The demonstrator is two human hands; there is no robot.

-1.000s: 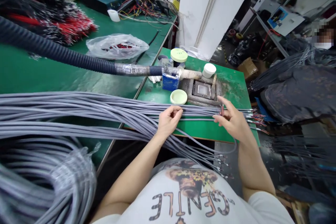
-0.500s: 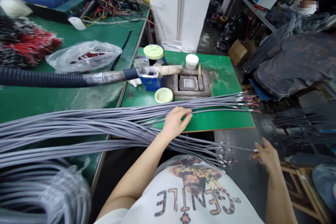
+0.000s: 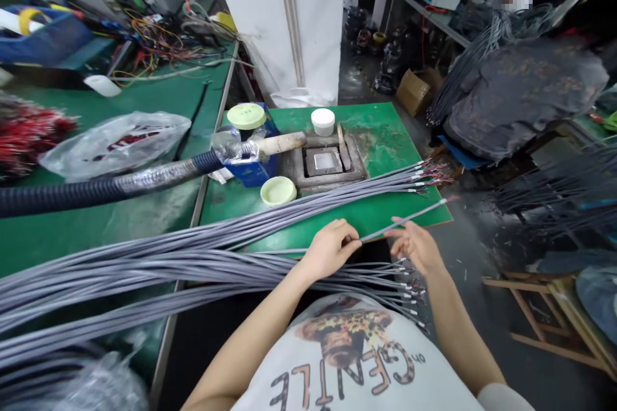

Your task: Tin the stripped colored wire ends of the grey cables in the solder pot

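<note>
A single grey cable (image 3: 378,233) runs out from my left hand (image 3: 332,249), whose thumb and fingers pinch it near the front edge of the green board. The cable slants up to the right and ends in a white band and thin stripped wires. My right hand (image 3: 415,245) is just below this cable, fingers loosely apart; whether a fingertip touches it I cannot tell. Behind, a bundle of grey cables (image 3: 308,202) lies across the board with its wire ends past the right edge. A second bundle (image 3: 373,276) passes under my left wrist, nearer my body.
A square metal pot (image 3: 328,160) is set in the green board (image 3: 380,125), with a hose nozzle (image 3: 284,142) pointing at it. A white tub (image 3: 322,121), a pale green lid (image 3: 278,191) and a blue box (image 3: 253,170) stand around it. A co-worker (image 3: 525,90) sits at right.
One cable has come away from the far bundle toward me, pinched in my left hand. My right hand has moved left from beyond the nearer cable ends, leaving the cable end there. The view has shifted.
</note>
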